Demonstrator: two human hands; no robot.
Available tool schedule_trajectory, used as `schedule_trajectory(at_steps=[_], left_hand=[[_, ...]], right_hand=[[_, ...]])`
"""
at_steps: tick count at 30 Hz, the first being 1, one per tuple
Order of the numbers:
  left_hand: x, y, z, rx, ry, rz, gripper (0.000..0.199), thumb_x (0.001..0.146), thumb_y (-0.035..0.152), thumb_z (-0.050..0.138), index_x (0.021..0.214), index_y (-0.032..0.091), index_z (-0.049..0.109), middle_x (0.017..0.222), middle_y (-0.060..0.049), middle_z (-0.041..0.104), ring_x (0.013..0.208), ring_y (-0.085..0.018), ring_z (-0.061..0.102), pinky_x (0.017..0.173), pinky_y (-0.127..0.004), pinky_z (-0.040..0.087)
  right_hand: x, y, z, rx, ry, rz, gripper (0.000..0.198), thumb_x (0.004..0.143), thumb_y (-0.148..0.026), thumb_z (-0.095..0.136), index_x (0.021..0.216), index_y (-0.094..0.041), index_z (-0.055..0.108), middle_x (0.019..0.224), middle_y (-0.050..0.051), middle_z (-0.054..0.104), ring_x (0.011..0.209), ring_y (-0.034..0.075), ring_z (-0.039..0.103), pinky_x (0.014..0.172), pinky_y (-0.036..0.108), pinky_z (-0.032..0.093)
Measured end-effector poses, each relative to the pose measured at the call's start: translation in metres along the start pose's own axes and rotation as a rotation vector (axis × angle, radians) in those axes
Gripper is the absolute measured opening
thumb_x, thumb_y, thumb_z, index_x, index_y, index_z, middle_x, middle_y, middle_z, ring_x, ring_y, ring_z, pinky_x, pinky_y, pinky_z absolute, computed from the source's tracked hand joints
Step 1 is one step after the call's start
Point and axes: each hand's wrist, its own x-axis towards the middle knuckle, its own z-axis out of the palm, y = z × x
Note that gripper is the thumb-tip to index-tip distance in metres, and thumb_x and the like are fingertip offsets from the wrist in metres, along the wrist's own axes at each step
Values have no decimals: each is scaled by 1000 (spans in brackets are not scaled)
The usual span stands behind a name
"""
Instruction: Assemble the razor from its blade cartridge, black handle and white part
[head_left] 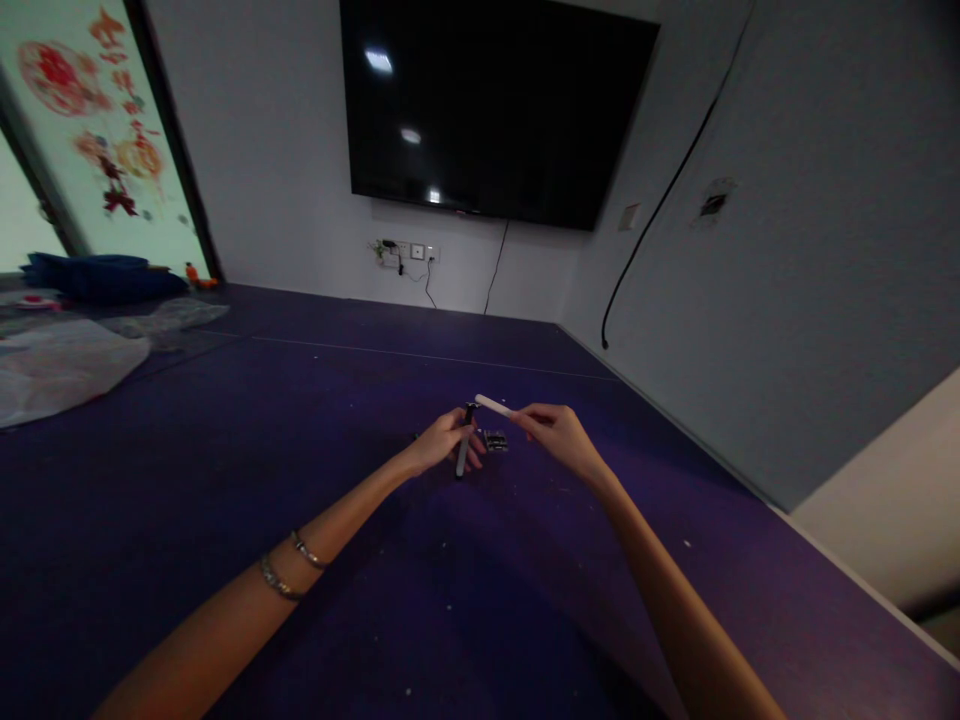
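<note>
My left hand [442,440] is closed around what looks like a razor [463,450], with a grey handle pointing down toward me and a dark head at the top. In my right hand [553,432], thumb and fingers pinch a slim white stick [493,406] with a rounded end. The stick's tip is close to the razor's head; whether they touch I cannot tell. Just behind the fingers of my left hand, a small clear pack with dark parts [496,441] lies on the purple surface [480,600]. A small dark thing by my left wrist is mostly hidden.
At the far left lie crumpled plastic sheets [67,365], a dark blue cloth bundle [105,277] and a small orange object [199,277]. A large television [495,110] hangs on the wall. A black cable [660,200] dangles at the right. Small white specks dot the surface.
</note>
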Motion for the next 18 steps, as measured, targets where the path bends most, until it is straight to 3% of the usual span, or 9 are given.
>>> schedule_trajectory(at_steps=[8, 11, 15, 18], left_hand=[[-10, 9, -6, -100, -239, -274, 29, 82, 32, 48, 101, 15, 34, 86, -17, 65, 65, -25, 66, 54, -38, 50], [-13, 9, -4, -102, -290, -302, 27, 83, 32, 48, 98, 16, 33, 88, -16, 65, 65, -25, 66, 57, -40, 51], [-13, 6, -2, -85, -304, -314, 26, 83, 34, 49, 93, 17, 33, 91, -15, 63, 66, -25, 66, 57, -39, 51], [-13, 4, -1, -91, -307, -311, 25, 83, 34, 49, 93, 17, 33, 89, -14, 62, 66, -24, 66, 58, -40, 51]], right_hand=[[5, 28, 20, -66, -23, 3, 42, 77, -52, 49, 69, -15, 68, 51, 0, 52, 49, 9, 44, 47, 21, 28], [5, 38, 25, -85, -47, 28, 42, 76, -52, 50, 70, -15, 70, 51, 0, 54, 49, 10, 44, 47, 21, 28], [5, 47, 24, -103, 38, 78, 43, 74, -54, 51, 74, -15, 71, 55, 2, 58, 49, 11, 47, 46, 22, 29], [5, 50, 23, -56, 1, 60, 41, 73, -52, 53, 74, -15, 71, 57, 2, 60, 51, 11, 49, 48, 22, 32]])
